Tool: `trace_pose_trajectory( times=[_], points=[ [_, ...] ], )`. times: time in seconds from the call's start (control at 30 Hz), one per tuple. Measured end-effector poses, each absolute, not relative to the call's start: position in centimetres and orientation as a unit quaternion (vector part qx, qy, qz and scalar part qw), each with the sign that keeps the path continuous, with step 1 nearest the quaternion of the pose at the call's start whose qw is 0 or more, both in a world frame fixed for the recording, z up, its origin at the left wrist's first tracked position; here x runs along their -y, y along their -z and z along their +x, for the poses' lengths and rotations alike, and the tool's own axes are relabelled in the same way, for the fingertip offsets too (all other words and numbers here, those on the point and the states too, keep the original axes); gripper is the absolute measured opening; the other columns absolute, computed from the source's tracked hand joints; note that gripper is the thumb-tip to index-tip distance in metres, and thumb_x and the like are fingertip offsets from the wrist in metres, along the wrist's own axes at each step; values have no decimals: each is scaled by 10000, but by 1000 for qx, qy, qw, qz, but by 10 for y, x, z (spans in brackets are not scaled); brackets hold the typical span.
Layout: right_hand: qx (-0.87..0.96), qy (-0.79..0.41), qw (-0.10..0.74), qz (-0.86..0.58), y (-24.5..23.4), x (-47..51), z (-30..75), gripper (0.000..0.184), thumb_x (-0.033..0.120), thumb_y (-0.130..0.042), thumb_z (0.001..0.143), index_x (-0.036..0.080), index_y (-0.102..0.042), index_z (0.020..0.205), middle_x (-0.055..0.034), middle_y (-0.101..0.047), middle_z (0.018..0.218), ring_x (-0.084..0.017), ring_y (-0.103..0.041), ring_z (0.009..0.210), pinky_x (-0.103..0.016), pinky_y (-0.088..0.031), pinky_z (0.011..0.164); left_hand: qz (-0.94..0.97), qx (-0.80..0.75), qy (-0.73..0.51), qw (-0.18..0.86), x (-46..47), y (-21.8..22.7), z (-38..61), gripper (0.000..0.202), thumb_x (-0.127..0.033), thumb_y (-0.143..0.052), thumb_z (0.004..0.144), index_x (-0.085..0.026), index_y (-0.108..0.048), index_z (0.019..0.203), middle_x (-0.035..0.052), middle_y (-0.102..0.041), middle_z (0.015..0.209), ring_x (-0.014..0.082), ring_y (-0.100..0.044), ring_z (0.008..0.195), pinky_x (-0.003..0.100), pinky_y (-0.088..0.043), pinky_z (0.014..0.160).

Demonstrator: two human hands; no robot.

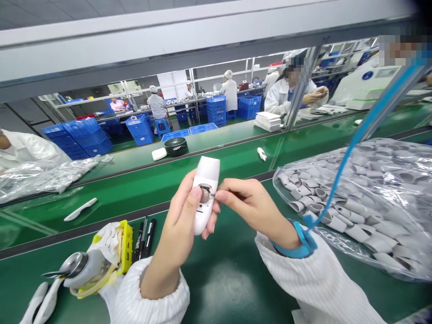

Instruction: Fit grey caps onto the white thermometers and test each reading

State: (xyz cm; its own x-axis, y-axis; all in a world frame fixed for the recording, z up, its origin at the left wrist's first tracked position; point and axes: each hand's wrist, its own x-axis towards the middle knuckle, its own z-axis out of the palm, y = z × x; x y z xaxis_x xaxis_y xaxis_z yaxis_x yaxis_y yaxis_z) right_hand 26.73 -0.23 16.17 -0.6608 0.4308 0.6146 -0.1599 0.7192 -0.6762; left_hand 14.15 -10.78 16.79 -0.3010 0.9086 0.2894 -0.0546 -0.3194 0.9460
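My left hand (177,229) is closed around a small white handheld device (208,171), holding it nearly upright above the green bench. A round recess shows in the device's face, with a shiny disc (205,195) like a coin cell inside. The thumb of my left hand lies at the left edge of that recess. At its right edge my right hand (253,202) is closed in a pinch, thumb against forefinger. Whatever sits between those fingertips is too small to make out. A blue strap (297,243) with a blue cord circles my right wrist.
A clear bag of grey-white sleeves (354,216) lies at right. At left stand a yellow basket (127,243), a metal-topped bottle (76,264) and black pens (144,240). Beyond runs a green conveyor (216,168) bearing a small white part (261,154). Co-workers sit across from me.
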Motion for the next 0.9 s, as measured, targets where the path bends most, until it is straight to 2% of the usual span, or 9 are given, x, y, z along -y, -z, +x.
trace_pose_trajectory(
  times=[0.07,0.17,0.23,0.33,0.4,0.5,0.6,0.77,0.9],
  points=[
    [819,-353,448,-70,-162,1,267,340,397,-581,1012,193,-610,741,27,-598,611,-97,-469,515,-236,-370,500,443,-424,-666,425,107,-170,140,272,-434,-526,1022,-207,-556,1168,-29,-604,712,68,-513,445,149,-391,380],
    [825,-238,513,-15,-163,0,269,53,214,-628,979,196,-664,946,7,-673,735,-113,-569,592,-239,-449,575,428,-414,-654,467,103,-169,138,294,-369,-516,1012,-194,-543,1247,-25,-614,701,64,-512,438,140,-403,392],
    [841,-168,512,38,-164,0,270,141,109,-589,976,200,-672,1045,-3,-704,773,-124,-623,639,-243,-479,614,435,-405,-632,498,101,-168,136,380,-301,-502,983,-183,-528,1344,-19,-620,710,62,-505,441,140,-406,402],
    [839,-92,534,55,-165,-1,273,169,62,-583,959,194,-677,1004,4,-678,696,-130,-617,602,-246,-459,565,452,-374,-606,537,101,-166,135,521,-237,-533,909,-175,-508,1426,-5,-633,770,61,-522,475,148,-432,435],
    [822,-132,552,50,-165,2,274,160,51,-602,943,193,-674,959,12,-669,683,-118,-614,571,-235,-459,536,458,-360,-604,545,104,-165,136,610,-185,-532,886,-211,-464,1492,-2,-637,818,69,-554,524,158,-463,473],
    [768,-269,580,22,-162,8,274,157,47,-661,905,200,-691,923,31,-662,685,-90,-594,528,-200,-433,468,462,-371,-621,513,111,-165,142,714,-93,-472,909,-338,-371,1572,-11,-634,875,75,-586,612,166,-502,551],
    [726,-276,630,-4,-160,13,274,159,58,-719,864,206,-723,921,42,-627,640,-82,-525,497,-204,-384,435,475,-378,-643,468,118,-164,147,744,-76,-443,954,-437,-309,1590,-19,-627,882,86,-594,677,180,-526,616],
    [776,-96,623,13,-160,14,278,168,83,-644,934,210,-703,1026,28,-660,620,-113,-568,526,-249,-453,516,484,-390,-653,433,124,-164,152,757,-65,-422,974,-457,-263,1603,-29,-603,793,102,-565,680,194,-527,638],
    [812,77,579,13,-162,16,279,125,106,-629,959,173,-670,1056,27,-646,587,-121,-549,514,-277,-420,509,480,-448,-651,381,120,-162,154,732,-125,-475,984,-442,-263,1609,-15,-628,859,111,-553,647,211,-520,600]
  ],
)
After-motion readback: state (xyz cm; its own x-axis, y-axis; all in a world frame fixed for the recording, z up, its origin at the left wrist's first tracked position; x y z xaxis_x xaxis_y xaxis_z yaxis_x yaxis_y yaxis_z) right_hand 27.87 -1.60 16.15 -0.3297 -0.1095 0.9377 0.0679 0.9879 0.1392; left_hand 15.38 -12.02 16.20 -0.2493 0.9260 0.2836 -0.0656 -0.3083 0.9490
